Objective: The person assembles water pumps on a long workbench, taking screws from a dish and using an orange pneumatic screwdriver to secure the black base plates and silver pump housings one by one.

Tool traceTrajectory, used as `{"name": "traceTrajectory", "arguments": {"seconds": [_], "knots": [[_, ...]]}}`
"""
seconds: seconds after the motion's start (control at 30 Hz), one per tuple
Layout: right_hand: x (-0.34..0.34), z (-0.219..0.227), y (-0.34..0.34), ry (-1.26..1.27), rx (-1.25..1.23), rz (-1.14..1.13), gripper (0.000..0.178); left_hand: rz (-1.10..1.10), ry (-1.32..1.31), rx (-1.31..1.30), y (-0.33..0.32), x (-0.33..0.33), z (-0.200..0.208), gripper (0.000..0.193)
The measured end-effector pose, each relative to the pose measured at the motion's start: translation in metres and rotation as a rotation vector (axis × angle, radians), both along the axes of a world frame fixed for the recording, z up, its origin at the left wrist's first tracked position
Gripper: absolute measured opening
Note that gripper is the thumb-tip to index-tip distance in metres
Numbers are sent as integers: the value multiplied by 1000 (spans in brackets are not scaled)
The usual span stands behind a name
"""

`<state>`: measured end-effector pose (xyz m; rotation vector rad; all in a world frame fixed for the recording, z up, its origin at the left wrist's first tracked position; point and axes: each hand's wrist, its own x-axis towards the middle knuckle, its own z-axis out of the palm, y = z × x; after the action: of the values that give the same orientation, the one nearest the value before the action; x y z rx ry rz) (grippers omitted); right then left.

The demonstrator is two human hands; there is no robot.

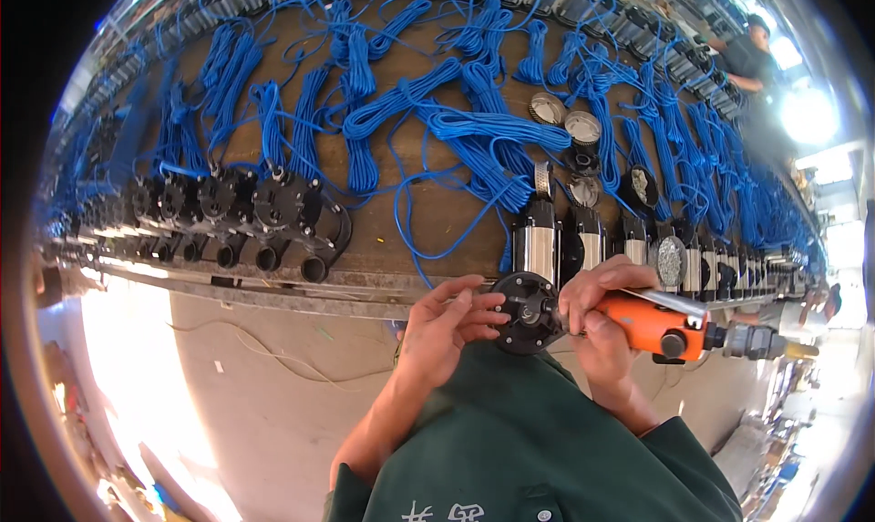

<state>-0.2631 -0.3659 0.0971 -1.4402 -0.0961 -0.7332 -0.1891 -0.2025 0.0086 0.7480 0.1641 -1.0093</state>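
Observation:
My right hand [597, 317] is wrapped round an orange air screwdriver [652, 326], which lies sideways with a grey hose fitting [756, 343] at its right end. Its left end is at the black round end cover [526, 310] of a pump motor, where my fingers hide the tip. The motor has a shiny metal body [538, 248] and lies at the table's near edge, cover toward me. Just left of the cover, my left hand [442, 335] has its fingers stretched and apart, the tips at or close to the cover's rim. I see nothing held in it.
Bundles of blue cable [497, 130] cover the brown table [383, 226]. Black pump housings [287, 207] line its near edge on the left, more metal motors [638, 244] on the right. Small dishes of metal parts [672, 259] sit among them. Another person [752, 62] is at the far right.

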Motion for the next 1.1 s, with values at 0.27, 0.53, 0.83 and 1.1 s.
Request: {"name": "traceTrajectory", "arguments": {"seconds": [0.27,0.53,0.83,1.1], "knots": [[-5,5,-2,-88,253,-20,31,-87,173,-183,-21,-5,25,32],[-16,0,-10,-139,307,-86,31,-37,131,-175,-36,-17,31,27],[-38,2,-34,-149,171,-223,31,-413,-487,178,-59,-6,43,24],[-69,-29,-45,83,301,-310,33,-892,-1464,208,-92,-3,40,44]]}}
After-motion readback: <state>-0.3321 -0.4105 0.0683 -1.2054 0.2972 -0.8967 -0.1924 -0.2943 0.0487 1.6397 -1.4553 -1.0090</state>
